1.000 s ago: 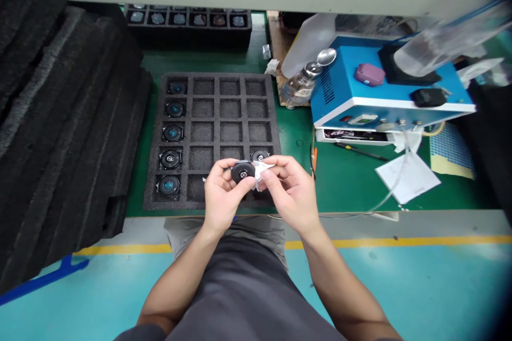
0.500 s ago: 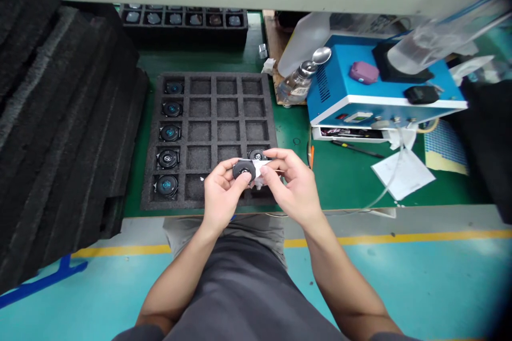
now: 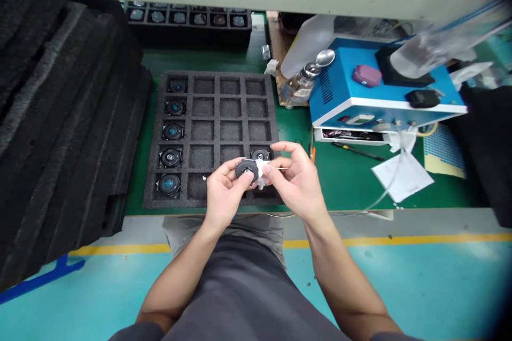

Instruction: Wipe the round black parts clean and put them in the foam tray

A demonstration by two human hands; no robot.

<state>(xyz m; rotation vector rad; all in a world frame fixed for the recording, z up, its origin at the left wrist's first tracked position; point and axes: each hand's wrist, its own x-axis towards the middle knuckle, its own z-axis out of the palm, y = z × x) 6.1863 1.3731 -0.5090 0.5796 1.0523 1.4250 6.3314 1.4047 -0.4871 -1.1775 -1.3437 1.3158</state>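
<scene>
Above the front part of a grey foam tray, my left hand is closed round a round black device, its thumb on the face. My right hand pinches a white cloth against the device's right side, and a thin pale stick juts out by its fingers. Similar round devices fill the tray's left column, one of them in the front corner. Another round device sits in the right column, just behind my hands.
Stacked dark foam trays rise at the left. A second filled tray lies at the back. To the right are a glass bottle, a blue machine, a pen and white paper.
My right index finger has lifted and straightened away from the cloth. The device in my left hand is turned slightly more face-up. The whole view has shifted a little.
</scene>
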